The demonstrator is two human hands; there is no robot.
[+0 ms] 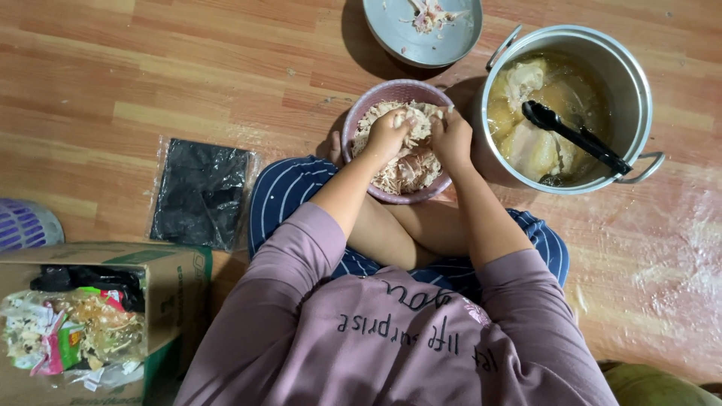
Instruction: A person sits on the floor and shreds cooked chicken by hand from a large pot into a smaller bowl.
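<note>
Both hands sit over the round pink plastic bowl (361,120) so the bits fall in. The left hand (387,135) and right hand (451,137) pinch shredded white chicken meat (410,169). The big shiny metal pot (639,83) stands close on the right, easy to reach.

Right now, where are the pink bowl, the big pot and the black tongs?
Bowl (359,120), head view, left rim.
Pot (630,75), head view, right wall.
Tongs (575,137), head view, middle of arms.
</note>
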